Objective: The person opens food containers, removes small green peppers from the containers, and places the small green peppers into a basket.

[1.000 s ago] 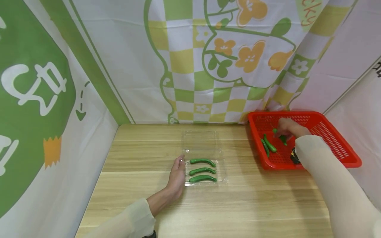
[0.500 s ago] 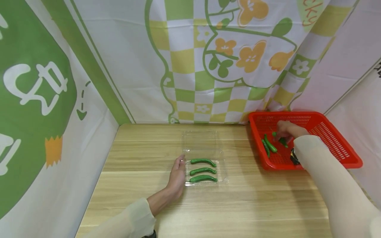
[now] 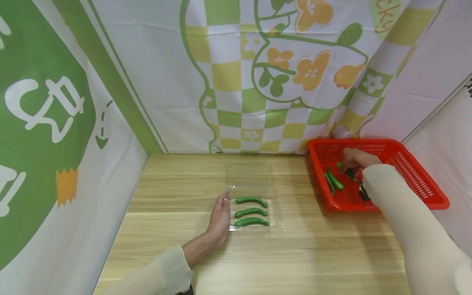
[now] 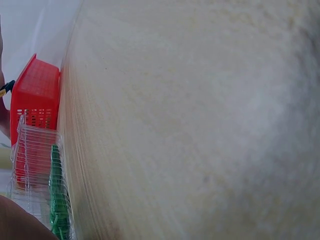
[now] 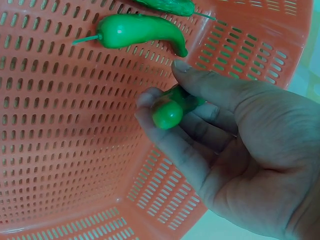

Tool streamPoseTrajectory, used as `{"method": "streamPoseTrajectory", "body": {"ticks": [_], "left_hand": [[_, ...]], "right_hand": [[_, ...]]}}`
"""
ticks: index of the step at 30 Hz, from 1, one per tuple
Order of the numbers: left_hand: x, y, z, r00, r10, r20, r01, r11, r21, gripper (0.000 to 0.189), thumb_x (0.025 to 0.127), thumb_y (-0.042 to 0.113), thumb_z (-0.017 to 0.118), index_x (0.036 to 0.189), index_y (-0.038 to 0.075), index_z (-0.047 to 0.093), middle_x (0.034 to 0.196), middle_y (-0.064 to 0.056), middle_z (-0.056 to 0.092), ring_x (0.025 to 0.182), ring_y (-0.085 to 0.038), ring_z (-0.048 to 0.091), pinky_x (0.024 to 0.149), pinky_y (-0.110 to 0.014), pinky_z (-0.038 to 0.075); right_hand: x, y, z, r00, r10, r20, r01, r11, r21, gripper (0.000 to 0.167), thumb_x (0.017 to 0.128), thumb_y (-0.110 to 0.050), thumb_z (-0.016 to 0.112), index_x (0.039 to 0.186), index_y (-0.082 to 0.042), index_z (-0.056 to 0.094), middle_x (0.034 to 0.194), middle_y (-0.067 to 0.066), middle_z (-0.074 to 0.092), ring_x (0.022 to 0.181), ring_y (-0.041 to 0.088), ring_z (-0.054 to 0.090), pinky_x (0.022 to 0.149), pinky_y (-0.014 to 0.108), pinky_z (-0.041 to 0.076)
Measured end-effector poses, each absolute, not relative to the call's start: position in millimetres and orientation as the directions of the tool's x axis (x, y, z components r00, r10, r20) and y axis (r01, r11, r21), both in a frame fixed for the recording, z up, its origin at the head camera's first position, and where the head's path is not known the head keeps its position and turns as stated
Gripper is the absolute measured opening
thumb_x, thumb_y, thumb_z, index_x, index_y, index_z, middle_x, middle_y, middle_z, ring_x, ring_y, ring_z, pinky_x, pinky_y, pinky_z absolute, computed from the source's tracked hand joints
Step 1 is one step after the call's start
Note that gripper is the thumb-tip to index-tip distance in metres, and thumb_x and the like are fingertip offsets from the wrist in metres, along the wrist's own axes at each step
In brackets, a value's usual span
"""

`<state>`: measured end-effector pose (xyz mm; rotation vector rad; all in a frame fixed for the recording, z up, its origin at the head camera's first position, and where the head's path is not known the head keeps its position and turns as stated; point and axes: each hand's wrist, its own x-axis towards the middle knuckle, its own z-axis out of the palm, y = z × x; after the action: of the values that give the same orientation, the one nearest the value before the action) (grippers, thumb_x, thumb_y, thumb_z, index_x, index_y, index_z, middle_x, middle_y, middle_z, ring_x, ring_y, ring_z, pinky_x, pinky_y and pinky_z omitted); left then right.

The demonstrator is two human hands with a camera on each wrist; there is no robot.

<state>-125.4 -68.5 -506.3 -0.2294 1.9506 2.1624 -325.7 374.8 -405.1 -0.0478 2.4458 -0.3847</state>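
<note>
In the head view my left hand (image 3: pixel 218 223) rests along the left side of an open clear plastic box (image 3: pixel 274 211). Three green chili peppers (image 3: pixel 251 212) lie crosswise in its near half. The right wrist view shows my right hand (image 5: pixel 225 125) pinching a green chili pepper (image 5: pixel 167 115) between thumb and fingers, its rounded end toward the camera. That hand is inside the red basket (image 3: pixel 427 192). Two more chili peppers (image 3: pixel 334 180) lie on the basket floor, left of the hand. In the left wrist view, only a small part of my left hand (image 4: pixel 20 222) shows.
The basket stands at the table's back right, close to a fabric wall (image 3: pixel 250 123). The box's lid (image 3: pixel 248 174) lies folded back. Wood tabletop (image 3: pixel 177 184) runs between the box and the left fabric wall (image 3: pixel 121 184).
My right hand stays in the basket, its fingers shifting very slightly about the chili pepper. The left hand and the box keep their places.
</note>
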Motion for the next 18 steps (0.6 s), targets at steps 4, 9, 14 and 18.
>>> {"method": "streamPoseTrajectory", "body": {"ticks": [4, 9, 14, 18], "left_hand": [[-125.7, -68.2, -507.3, -0.966, 0.048, -0.255, -0.259, -0.103, 0.960, 0.053, 0.117, 0.021, 0.021, 0.167, 0.004, 0.020, 0.176, -0.021, 0.011, 0.163, -0.043, 0.000, 0.132, -0.059, 0.000], [-126.2, -67.8, -507.8, -0.966, 0.039, -0.257, -0.260, -0.106, 0.960, 0.052, 0.117, 0.020, 0.022, 0.166, 0.004, 0.021, 0.176, -0.021, 0.013, 0.162, -0.043, 0.001, 0.132, -0.059, 0.001], [-126.2, -68.0, -507.0, -0.965, 0.047, -0.259, -0.263, -0.101, 0.960, 0.052, 0.117, 0.020, 0.021, 0.167, 0.004, 0.020, 0.176, -0.021, 0.012, 0.163, -0.042, 0.001, 0.132, -0.058, 0.001], [-125.8, -68.4, -506.2, -0.963, 0.056, -0.262, -0.267, -0.096, 0.959, 0.053, 0.117, 0.021, 0.020, 0.167, 0.005, 0.019, 0.176, -0.020, 0.011, 0.163, -0.042, 0.000, 0.132, -0.059, 0.001]], "right_hand": [[-327.7, 374.5, -404.5, -0.773, -0.133, -0.621, 0.059, 0.959, -0.279, 0.032, 0.094, -0.009, 0.077, 0.069, -0.007, 0.058, 0.061, -0.003, 0.050, 0.055, 0.009, 0.052, 0.056, 0.024, 0.058], [-328.3, 374.2, -402.5, -0.767, -0.149, -0.624, 0.038, 0.961, -0.276, 0.038, 0.094, -0.008, 0.078, 0.066, -0.011, 0.052, 0.060, -0.005, 0.045, 0.055, 0.009, 0.048, 0.054, 0.023, 0.054], [-327.0, 372.2, -399.6, -0.762, -0.147, -0.630, 0.036, 0.963, -0.268, 0.030, 0.095, -0.008, 0.077, 0.070, -0.007, 0.061, 0.060, -0.004, 0.051, 0.054, 0.008, 0.049, 0.052, 0.021, 0.052], [-325.6, 371.1, -398.7, -0.756, -0.115, -0.645, 0.074, 0.963, -0.259, 0.038, 0.096, -0.010, 0.076, 0.067, -0.014, 0.052, 0.057, -0.007, 0.044, 0.051, 0.006, 0.044, 0.048, 0.019, 0.048]]}}
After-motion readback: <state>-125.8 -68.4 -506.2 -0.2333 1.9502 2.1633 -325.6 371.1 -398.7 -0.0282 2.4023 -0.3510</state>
